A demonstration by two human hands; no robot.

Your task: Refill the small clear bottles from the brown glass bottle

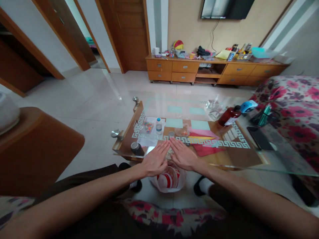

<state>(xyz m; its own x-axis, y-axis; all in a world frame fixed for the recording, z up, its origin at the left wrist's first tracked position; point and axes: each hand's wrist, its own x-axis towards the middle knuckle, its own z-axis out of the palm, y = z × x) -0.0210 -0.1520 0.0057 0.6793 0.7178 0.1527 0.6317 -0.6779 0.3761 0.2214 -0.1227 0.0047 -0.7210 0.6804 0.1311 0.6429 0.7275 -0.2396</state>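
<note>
Both hands lie flat on the near edge of the glass worktop (286,159), palms down. The left hand (156,161) and the right hand (183,156) are side by side, and their fingertips almost meet, so they make a small roof shape. The fingers (163,149) of each hand are stretched straight and held together; they clamp nothing. Between the two hands a small pale thing (170,152) shows on the glass, just under the fingertips. It is mostly covered, so I cannot tell what it is or what shape it has.

Just beyond the hands lie sheets of coloured paper (204,141), red, pink and yellow, overlapping each other. Further back two light blue squares (174,123) are next to each other. To the left a small water bottle (159,125) with a blue cap stands upright on white paper, near a small heap of colourful pieces (147,126). A dark round can (136,148) stands at the left corner of the worktop, close to the left hand. On the right a dark red bottle (229,116) leans, and a black phone (259,137) lies flat, well apart from the hands. Below the hands, on the floor, a plastic bag (169,179) with a red and white cup inside is open. Nothing lies between the hands and the papers.
</note>
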